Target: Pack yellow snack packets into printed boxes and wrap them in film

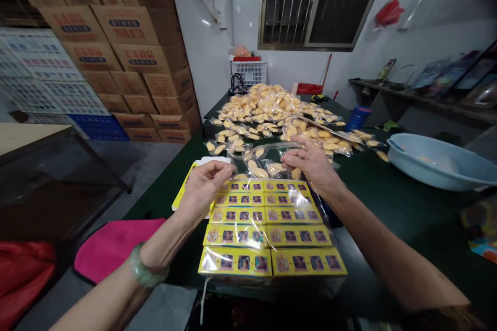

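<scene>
Several yellow printed boxes point(235, 235) stand in two columns at the table's near edge, inside a clear plastic bag point(267, 151). My left hand point(205, 186), with a pale green bangle on the wrist, pinches the left side of the bag's mouth. On the right side, my right hand point(313, 165) has its fingers closed on the bag's edge. The bag's mouth is stretched between both hands, past the far end of the boxes. Just beyond lie small clear packets of yellow oval pieces point(256, 169). A flat yellow and white carton point(182, 189) lies beside my left hand.
A large heap of yellow packets point(267, 103) covers the far part of the dark green table point(373, 222). A light blue basin point(427, 165) and a blue cylinder point(357, 118) stand at right. A pink stool seat point(112, 248) and stacked cardboard boxes point(135, 57) are at left.
</scene>
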The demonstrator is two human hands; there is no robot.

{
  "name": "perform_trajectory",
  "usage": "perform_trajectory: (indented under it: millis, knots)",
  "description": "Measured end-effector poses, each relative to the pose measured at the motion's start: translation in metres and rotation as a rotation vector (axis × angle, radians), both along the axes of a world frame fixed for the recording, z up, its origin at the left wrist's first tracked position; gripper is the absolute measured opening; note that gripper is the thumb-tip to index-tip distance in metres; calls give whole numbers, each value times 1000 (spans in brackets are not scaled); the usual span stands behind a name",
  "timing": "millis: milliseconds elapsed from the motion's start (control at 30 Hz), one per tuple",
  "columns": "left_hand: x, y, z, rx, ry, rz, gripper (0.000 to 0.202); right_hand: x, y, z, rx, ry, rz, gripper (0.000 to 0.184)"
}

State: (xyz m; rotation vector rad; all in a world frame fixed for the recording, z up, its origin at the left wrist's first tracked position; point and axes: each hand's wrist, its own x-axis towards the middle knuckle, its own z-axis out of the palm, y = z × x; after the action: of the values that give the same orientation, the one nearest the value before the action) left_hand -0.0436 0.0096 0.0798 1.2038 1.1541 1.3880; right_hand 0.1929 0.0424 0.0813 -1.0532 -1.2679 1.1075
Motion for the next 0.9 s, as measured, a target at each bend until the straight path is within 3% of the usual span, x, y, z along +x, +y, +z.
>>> perform_trajectory:
  millis: [133, 267, 400, 567, 667, 733, 833, 900]
  knots:
    - [5, 20, 2, 28, -71, -16, 27, -5, 18, 3, 67, 78, -14, 81]
    - [2, 41, -3, 82, -140, -38, 26, 2, 31, -3, 57, 75, 16, 54]
    - [-5, 53, -6, 118, -164, -66, 23, 13, 40, -6, 57, -24, 0, 29]
    - [-5, 57, -3, 186, -110, -62, 23, 19, 50, 2, 183, -234, -55, 21]
    - [-2, 57, -3, 345, -1, 19, 15, 10, 36, 17, 440, -474, -358, 13]
    - [-1, 56, -4, 530, 135, 108, 6, -1, 14, 30, 626, -585, -505, 6]
    - [-1, 54, -7, 855, 396, 240, 11, -25, -25, 46, 726, -645, -375, 6]
    - [-1, 52, -9, 1009, 524, 298, 15, -42, -43, 52, 653, -609, -226, 7]
